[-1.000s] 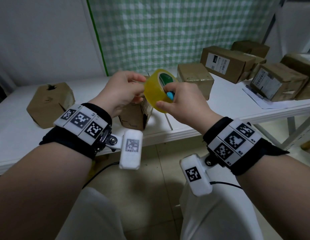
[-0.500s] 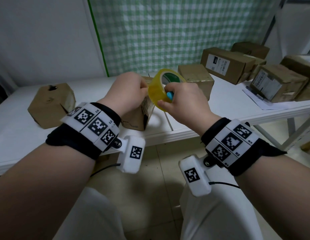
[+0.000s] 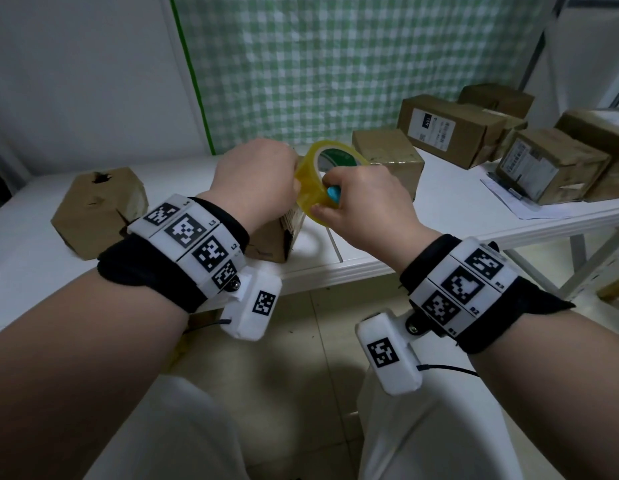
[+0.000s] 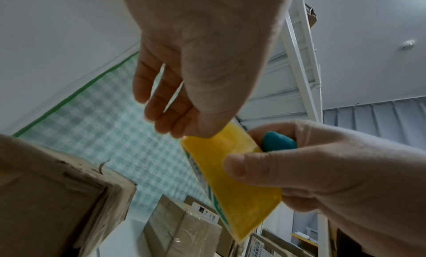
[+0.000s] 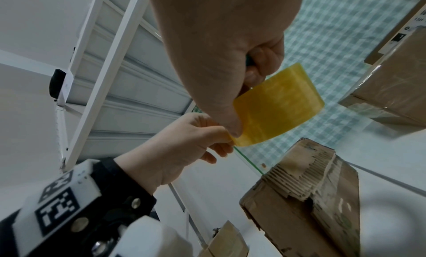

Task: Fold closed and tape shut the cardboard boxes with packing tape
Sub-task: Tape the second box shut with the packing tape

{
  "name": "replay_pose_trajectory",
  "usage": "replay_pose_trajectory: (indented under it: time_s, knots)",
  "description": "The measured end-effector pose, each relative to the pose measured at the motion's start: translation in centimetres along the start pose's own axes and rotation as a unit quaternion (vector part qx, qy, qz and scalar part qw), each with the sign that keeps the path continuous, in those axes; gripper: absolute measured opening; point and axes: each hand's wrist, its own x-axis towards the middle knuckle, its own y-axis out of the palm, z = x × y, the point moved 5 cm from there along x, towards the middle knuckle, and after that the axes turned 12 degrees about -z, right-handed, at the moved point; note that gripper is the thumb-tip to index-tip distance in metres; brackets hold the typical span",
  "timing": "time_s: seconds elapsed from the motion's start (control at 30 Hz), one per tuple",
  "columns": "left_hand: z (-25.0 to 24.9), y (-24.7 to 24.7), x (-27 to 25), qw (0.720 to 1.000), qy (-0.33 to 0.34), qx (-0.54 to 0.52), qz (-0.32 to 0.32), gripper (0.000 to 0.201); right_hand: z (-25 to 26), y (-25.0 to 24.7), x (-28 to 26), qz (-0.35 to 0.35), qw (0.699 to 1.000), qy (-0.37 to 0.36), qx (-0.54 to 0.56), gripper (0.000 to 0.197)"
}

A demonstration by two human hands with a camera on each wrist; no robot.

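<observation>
Yellow glossy tape roll [image 3: 313, 183] between hands

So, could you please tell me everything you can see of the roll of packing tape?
The roll of packing tape is a wide ring of glossy, translucent yellow tape wound on a core with green print inside. It is held in the air, tilted, above the small box at the table's front edge. The right hand grips it, thumb on the outer face, and also holds something blue. The left hand pinches at its left edge, probably at the tape's loose end.
</observation>
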Motion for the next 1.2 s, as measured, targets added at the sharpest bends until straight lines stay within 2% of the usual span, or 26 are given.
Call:
replay_pose_trajectory:
  time_s: [0.1, 0.2, 0.33, 0.43, 0.8, 1.2]
  knots:
    - [0.0, 0.0, 0.2, 0.999, -0.005, -0.046, -0.005, 0.029, -0.2, 0.0, 0.0, 0.009, 1.0, 0.006, 0.004, 0.026]
    - [0.7, 0.1, 0.4, 0.998, -0.026, -0.061, -0.004, 0.015, -0.2, 0.1, -0.2, 0.015, 1.0, 0.009, 0.013, 0.028]
    - [1.5, 0.7, 0.3, 0.996, -0.034, -0.078, 0.021, 0.023, -0.3, 0.1, -0.3, 0.013, 1.0, 0.011, 0.015, 0.031]
    - [1.1, 0.9, -0.1, 0.994, -0.036, -0.098, 0.042, 0.022, -0.2, 0.2, -0.2, 0.011, 1.0, 0.013, 0.015, 0.03]
    - [1.4, 1.1, 0.2, 0.998, -0.038, -0.052, 0.025, 0.016, 0.2, 0.1, -0.4, 0.007, 1.0, -0.003, 0.004, 0.03]
    - [1.1, 0.9, 0.4, 0.997, -0.001, -0.054, 0.048, 0.019, 0.4, 0.0, -0.6, 0.014, 1.0, -0.024, -0.011, 0.023]
